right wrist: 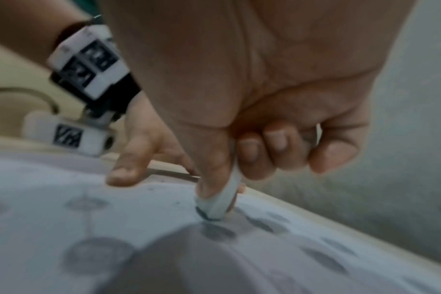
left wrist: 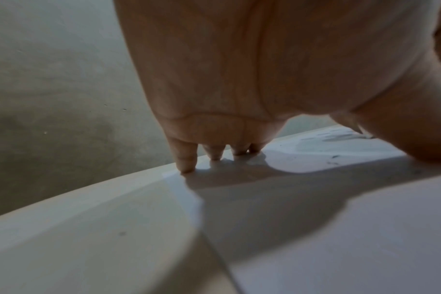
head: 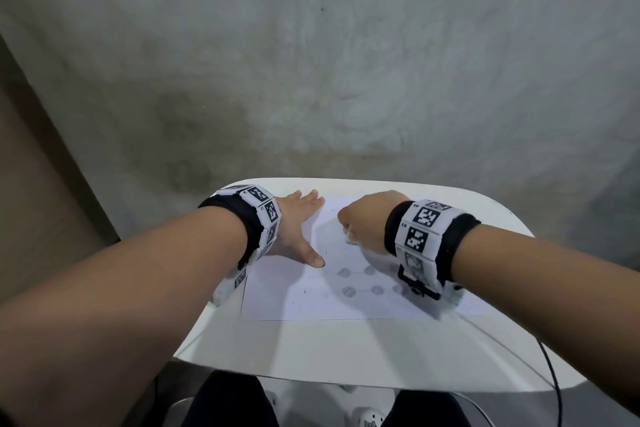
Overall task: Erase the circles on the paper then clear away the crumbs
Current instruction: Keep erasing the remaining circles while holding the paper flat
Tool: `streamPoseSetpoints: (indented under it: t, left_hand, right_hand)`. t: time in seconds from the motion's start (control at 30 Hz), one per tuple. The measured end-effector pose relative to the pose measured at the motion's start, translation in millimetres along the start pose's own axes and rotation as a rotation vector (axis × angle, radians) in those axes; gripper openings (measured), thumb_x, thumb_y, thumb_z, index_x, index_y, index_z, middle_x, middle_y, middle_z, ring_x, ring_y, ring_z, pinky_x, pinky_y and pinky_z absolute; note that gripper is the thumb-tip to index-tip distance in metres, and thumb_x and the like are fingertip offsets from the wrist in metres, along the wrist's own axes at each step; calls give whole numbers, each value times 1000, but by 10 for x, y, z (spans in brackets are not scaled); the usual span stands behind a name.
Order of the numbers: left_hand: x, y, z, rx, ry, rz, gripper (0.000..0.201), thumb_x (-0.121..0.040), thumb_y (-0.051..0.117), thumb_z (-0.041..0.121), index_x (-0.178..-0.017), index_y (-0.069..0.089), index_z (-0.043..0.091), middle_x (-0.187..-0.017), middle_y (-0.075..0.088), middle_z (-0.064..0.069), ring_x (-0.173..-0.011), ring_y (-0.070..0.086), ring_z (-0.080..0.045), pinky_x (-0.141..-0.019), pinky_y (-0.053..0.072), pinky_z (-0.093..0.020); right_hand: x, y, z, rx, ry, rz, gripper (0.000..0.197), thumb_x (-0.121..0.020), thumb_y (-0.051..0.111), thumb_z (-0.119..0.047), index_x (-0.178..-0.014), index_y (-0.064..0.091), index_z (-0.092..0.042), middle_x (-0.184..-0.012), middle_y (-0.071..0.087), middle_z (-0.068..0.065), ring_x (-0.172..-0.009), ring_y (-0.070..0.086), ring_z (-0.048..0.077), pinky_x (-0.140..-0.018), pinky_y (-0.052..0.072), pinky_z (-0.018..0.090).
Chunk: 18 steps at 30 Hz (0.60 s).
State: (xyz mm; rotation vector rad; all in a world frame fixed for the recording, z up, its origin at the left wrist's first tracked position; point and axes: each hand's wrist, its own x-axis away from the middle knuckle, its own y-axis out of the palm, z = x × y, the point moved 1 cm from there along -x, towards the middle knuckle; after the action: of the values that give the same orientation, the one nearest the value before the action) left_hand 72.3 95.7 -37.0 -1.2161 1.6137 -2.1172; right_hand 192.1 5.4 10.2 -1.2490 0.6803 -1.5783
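Observation:
A white sheet of paper (head: 277,298) with several grey pencil circles (head: 348,291) lies on a small white table (head: 346,350). My left hand (head: 298,229) lies flat with fingers spread, pressing the paper's far left part; its fingertips (left wrist: 186,167) touch down near the table's far edge. My right hand (head: 363,222) pinches a white eraser (right wrist: 222,201) between thumb and curled fingers. The eraser's dark-smudged tip presses on the paper (right wrist: 38,179) beside a shaded circle (right wrist: 218,231). Small dark crumbs (left wrist: 334,157) dot the paper (left wrist: 340,238).
The table's rounded far edge (head: 346,180) ends just beyond both hands, with a grey concrete floor (head: 311,62) past it. A thin black cable (head: 550,364) runs off the table's right front corner. My dark-clothed knees (head: 235,402) are below the near edge.

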Motion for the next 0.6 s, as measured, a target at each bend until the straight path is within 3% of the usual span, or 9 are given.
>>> streamPoseSetpoints:
  t: [0.07, 0.13, 0.2, 0.3, 0.4, 0.47, 0.53, 0.57, 0.6]
  left_hand:
    - [0, -11, 0, -5, 0, 3, 124, -73, 66, 69, -152, -17, 23, -160, -21, 8, -148, -14, -16, -121, 7, -48]
    - [1, -20, -2, 1, 5, 0, 124, -72, 66, 69, -152, -17, 23, -160, -21, 8, -148, -15, -15, -121, 7, -47]
    - [19, -12, 5, 6, -3, -2, 123, -73, 65, 69, -153, -16, 23, -160, -21, 9, -148, -14, -14, -121, 7, -47]
    - [77, -25, 49, -38, -1, 23, 117, -77, 62, 69, -153, -14, 22, -160, -19, 7, -149, -14, -16, -121, 8, -48]
    - [148, -68, 120, -116, 114, 38, 113, -78, 61, 67, -154, -10, 24, -161, -19, 5, -148, -15, -18, -120, 4, -51]
    - [191, -36, 114, -97, 152, -37, 121, -72, 67, 70, -153, -14, 30, -159, -21, 10, -148, -17, -13, -120, 2, -51]
    - [217, 45, 97, -70, 143, -77, 131, -63, 72, 71, -150, -20, 37, -157, -25, 15, -146, -20, -10, -120, 1, -51]
    - [217, 78, 92, -58, 148, -72, 133, -61, 75, 69, -149, -21, 40, -157, -26, 15, -146, -21, -10, -119, 0, -52]
    - [215, 90, 97, -46, 154, -64, 134, -60, 77, 67, -148, -21, 41, -157, -26, 14, -146, -21, -11, -119, 0, -52]
  right_hand:
    - [9, 41, -86, 69, -70, -9, 21, -89, 59, -23, -110, 54, -18, -84, 59, -6, -84, 58, 20, -72, 48, 32]
    - [13, 61, -110, 54, -110, -47, 21, -91, 55, -24, -111, 58, -16, -97, 65, -2, -90, 63, 22, -75, 50, 33]
    - [0, 35, -24, -37, -15, -37, 20, -94, 51, -27, -109, 59, -17, -98, 66, -2, -91, 63, 21, -80, 52, 34]
    - [3, 3, 6, -51, 24, -54, 20, -97, 46, -24, -111, 56, -16, -93, 60, -3, -86, 57, 21, -77, 48, 32]
    - [12, 5, -6, -92, 23, -68, 28, -99, 42, -25, -119, 56, -12, -106, 63, 2, -92, 57, 22, -78, 44, 32]
    - [-14, 12, 40, -149, 44, -77, 29, -98, 43, -23, -116, 59, -7, -109, 66, 4, -93, 59, 23, -74, 42, 28]
    - [5, 7, 21, -166, 57, -83, 22, -96, 47, -20, -102, 62, -5, -93, 64, 5, -86, 53, 23, -66, 41, 15]
    - [50, -10, -36, -146, 40, -74, 17, -95, 51, -19, -101, 60, -6, -93, 63, 5, -87, 51, 24, -66, 41, 12]
    - [110, -26, -115, -113, 6, -71, 20, -94, 54, -20, -110, 59, -8, -102, 64, 6, -93, 54, 25, -72, 42, 15]
